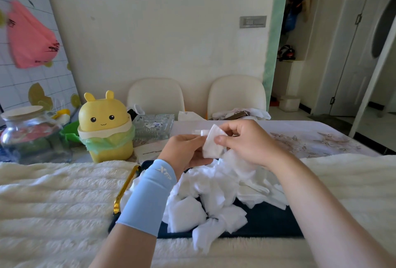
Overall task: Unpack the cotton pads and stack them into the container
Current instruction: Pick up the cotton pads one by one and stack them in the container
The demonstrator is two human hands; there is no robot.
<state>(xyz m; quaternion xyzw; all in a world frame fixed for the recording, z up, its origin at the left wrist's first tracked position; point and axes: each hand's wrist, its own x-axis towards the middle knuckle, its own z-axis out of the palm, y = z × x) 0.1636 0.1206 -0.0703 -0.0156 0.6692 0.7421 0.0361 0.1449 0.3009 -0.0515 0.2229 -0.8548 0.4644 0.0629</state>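
Together, both hands [216, 143] pinch a cotton pad [212, 145].

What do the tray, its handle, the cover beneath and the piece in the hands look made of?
Tray: dark navy, smooth matte; plastic or lacquered wood, unclear. Handle: gold, glossy glints, probably metal. Cover: cream plush fabric, fluffy ridged pile. Cotton pad, pinched by left hand and right hand: white, soft, creased; wrapped or bare, unclear.

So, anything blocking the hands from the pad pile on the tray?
Nothing visible. The left hand and right hand hold one pad between them, directly above the pile on the dark tray. Which container the pad goes into isn't clear.
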